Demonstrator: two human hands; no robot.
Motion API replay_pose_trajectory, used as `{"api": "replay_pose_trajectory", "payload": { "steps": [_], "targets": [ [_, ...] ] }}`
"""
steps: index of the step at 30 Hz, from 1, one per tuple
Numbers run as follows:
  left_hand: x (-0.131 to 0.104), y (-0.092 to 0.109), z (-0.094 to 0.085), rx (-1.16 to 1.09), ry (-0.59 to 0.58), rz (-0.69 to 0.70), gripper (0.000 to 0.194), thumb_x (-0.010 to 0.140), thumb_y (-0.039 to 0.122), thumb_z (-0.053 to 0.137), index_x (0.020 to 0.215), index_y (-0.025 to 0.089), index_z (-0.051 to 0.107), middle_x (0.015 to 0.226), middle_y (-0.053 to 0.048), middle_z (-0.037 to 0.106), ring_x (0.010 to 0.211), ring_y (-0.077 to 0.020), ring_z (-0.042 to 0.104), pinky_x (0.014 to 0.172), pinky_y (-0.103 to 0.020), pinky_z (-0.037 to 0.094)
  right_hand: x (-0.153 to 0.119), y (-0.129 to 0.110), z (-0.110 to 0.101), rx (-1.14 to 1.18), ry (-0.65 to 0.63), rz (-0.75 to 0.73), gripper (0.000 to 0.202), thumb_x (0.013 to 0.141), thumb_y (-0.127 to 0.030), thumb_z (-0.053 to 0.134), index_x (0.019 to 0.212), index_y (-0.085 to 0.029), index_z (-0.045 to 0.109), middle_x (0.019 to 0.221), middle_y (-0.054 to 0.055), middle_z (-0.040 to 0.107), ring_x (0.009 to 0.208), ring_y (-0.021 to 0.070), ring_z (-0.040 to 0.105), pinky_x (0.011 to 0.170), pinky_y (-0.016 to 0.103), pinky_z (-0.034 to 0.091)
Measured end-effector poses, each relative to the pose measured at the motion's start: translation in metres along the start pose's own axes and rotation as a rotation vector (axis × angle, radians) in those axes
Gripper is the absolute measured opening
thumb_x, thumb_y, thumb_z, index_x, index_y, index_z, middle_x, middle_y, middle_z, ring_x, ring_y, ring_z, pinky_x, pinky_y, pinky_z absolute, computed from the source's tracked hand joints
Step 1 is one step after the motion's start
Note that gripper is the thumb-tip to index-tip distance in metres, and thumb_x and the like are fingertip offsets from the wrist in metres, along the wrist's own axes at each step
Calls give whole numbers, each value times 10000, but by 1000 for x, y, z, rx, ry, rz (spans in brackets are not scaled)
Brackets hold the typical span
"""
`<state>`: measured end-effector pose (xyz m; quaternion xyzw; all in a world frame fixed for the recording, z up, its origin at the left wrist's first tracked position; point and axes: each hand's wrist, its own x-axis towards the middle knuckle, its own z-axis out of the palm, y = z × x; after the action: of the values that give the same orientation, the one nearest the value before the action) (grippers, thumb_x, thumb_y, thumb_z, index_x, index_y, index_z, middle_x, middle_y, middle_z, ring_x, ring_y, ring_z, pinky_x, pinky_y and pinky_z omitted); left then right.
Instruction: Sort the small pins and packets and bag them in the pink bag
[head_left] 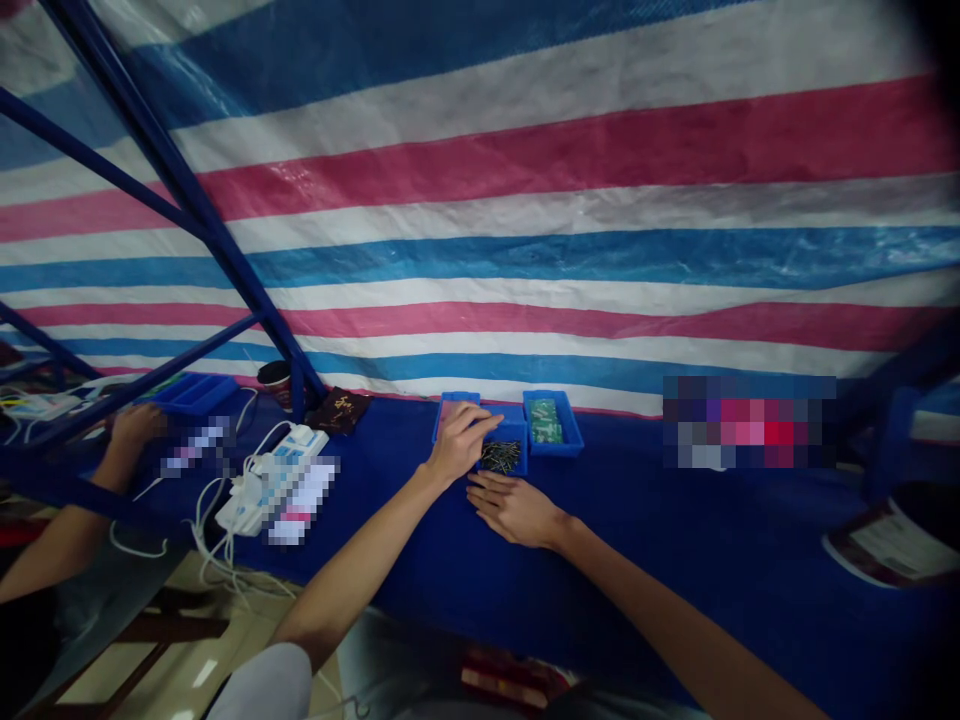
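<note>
My left hand reaches over a blue bin of thin metallic pin-like pieces, fingers stretched out and nothing visible in them. Partly covered by that hand is another blue bin with something pinkish inside. My right hand lies low on the table at the near side of the bin of pieces, fingers extended toward the left. Whether its fingertips touch the bin I cannot tell. On the right stands a third blue bin holding green circuit boards.
Left of my arms lie a white power strip with cables and a dark brown packet. A co-worker's hand is at the far left by a blue tray. A labelled tub stands at right. Blue frame bars rise at left.
</note>
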<state>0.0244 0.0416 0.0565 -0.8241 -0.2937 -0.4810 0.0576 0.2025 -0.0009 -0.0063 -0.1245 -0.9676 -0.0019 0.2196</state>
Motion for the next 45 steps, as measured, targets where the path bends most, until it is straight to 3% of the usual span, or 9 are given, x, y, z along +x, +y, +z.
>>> {"api": "replay_pose_trajectory", "payload": {
  "steps": [22,35,45],
  "targets": [
    [-32,0,5,23,108,71,399,937,89,543,1273,279,641,992,-60,675,964,-189,598,831,-383,565,3,2,-3,35,-10,-8,355,981,-195,471,1290,-122,629,1229,140,689,1247,224,579,1109,415,423],
    [-37,14,-8,-38,68,121,402,945,84,528,1302,243,623,976,-80,685,934,-194,610,785,-359,573,-1,4,4,-12,29,-96,313,979,-173,482,1231,-115,658,1210,127,700,1196,211,612,1130,405,392],
    [-38,20,-10,-68,30,185,425,944,59,510,1334,203,597,956,-94,680,930,-205,600,761,-368,570,2,3,0,-72,8,-58,263,978,-214,517,1168,-123,674,1160,139,699,1193,251,584,1064,430,431]
  ]
}}
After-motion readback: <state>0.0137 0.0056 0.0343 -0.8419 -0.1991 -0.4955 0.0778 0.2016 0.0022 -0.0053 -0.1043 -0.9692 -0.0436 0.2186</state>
